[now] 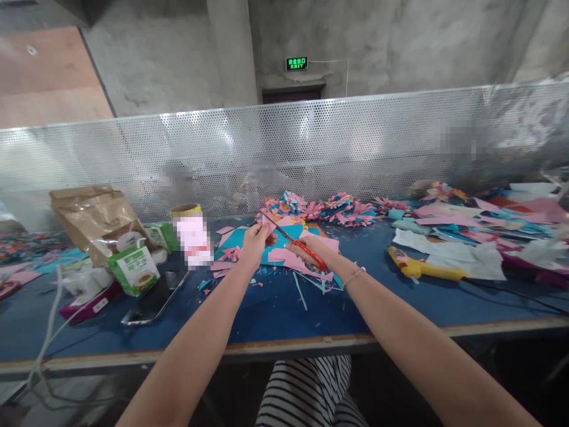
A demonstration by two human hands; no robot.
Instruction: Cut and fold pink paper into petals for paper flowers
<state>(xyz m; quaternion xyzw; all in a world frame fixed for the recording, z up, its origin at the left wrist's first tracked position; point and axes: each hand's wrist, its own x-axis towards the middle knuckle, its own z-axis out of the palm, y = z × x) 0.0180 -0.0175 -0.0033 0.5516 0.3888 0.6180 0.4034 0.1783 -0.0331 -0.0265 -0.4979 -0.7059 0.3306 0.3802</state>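
Pink paper (268, 223) pinched by the left hand (256, 242) lies at the tip of slanting scissors (312, 256) the right hand (317, 247) grasps.

head cam, only view | worn on head, faces forward and down | near: left hand (256, 242), right hand (316, 247) mid-frame, blue table (275, 323) across lower half | farther: mesh screen (306, 139) above, wall (178, 59) at top

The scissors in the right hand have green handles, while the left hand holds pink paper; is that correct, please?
Not quite: the head view shows the scissors in the right hand have red handles; the left hand holds pink paper.
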